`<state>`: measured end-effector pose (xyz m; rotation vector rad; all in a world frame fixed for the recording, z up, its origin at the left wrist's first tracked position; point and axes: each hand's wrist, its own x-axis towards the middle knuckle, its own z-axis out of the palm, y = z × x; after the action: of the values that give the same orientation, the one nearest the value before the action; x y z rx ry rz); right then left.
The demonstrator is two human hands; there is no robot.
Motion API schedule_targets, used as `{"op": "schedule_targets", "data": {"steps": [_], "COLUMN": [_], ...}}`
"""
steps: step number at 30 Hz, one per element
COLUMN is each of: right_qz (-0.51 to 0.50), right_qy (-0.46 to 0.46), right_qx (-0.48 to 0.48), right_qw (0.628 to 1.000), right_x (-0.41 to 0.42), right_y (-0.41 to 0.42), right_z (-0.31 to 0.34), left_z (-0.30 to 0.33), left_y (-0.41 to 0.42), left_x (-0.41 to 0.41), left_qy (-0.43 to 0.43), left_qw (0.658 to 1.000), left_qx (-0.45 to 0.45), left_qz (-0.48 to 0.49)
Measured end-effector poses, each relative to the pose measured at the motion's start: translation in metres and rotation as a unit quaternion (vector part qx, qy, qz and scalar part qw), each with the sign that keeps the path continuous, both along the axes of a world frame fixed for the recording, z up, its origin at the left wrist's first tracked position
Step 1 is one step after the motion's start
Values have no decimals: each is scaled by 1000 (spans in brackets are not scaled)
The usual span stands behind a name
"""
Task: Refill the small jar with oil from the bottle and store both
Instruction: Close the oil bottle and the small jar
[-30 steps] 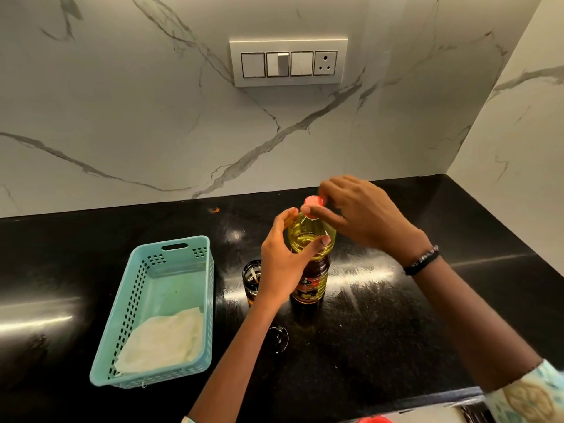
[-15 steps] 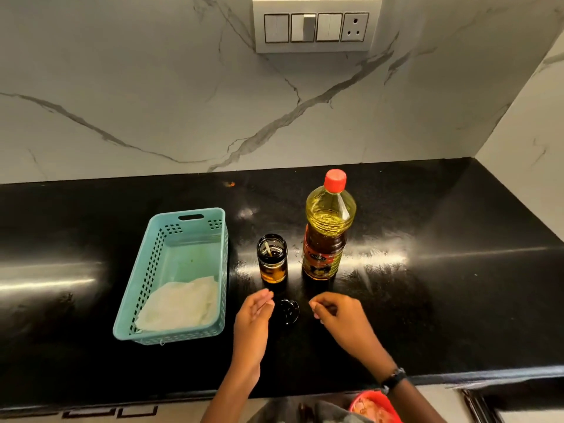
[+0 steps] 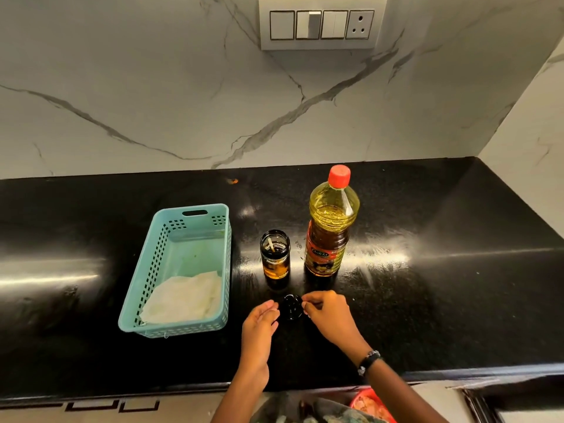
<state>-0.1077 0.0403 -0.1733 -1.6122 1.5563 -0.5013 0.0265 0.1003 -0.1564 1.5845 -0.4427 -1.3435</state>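
The oil bottle (image 3: 331,227) stands upright on the black counter (image 3: 442,270) with its red cap (image 3: 339,176) on. To its left stands the small dark jar (image 3: 275,254), uncovered, with amber oil low inside. Its black lid (image 3: 292,306) lies on the counter in front of it. My right hand (image 3: 328,315) has its fingertips at the lid's right edge, thumb and forefinger pinched close. My left hand (image 3: 261,322) is beside the lid's left edge, fingers apart, holding nothing.
A teal perforated basket (image 3: 146,288) with a white cloth (image 3: 183,299) inside sits to the left of the jar. A marble wall with a switch panel (image 3: 322,24) rises behind, and another wall closes the right. The counter's front edge runs just below my wrists.
Both hands let go of the bottle's cap and neck and came down to the lid on the counter. Since half a second ago they have closed in on it from either side.
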Motion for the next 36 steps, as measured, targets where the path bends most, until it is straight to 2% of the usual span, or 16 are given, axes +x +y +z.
{"op": "schedule_targets", "data": {"steps": [3,6,10,13,17,20,22,25,28,31,36], "right_qz": [-25,-58,-104,-107,-105,-87,-72,-38,28,78,104], "right_qy": [-43,-132,-292,-355,-415,-426,-379,-207,4,89,115], "right_qx": [33,74,115,132,89,-7,-112,-292,-423,-449,-438], "right_qw": [998,987,944,919,899,900,916,933,906,885,886], "right_x": [-3,-5,-3,1,12,23,30,36,37,40,44], "right_y": [1,4,4,-1,-7,-14,-22,-34,-39,-38,-37], "right_z": [-3,3,33,60,88,102,106,102,89,80,69], "left_z": [3,13,38,61,85,93,93,87,76,65,57], "left_y": [2,3,-2,-12,-31,-45,-52,-61,-66,-70,-71], "left_x": [0,4,10,16,27,33,36,39,41,44,45], "left_qy": [25,43,46,41,44,30,9,-41,-99,-159,-231], "left_qw": [1000,998,995,991,985,984,984,982,980,973,957], "left_qx": [-6,-34,-89,-129,-167,-175,-179,-180,-171,-166,-174], "left_qz": [12,16,1,-13,-5,12,21,28,31,10,-31]}}
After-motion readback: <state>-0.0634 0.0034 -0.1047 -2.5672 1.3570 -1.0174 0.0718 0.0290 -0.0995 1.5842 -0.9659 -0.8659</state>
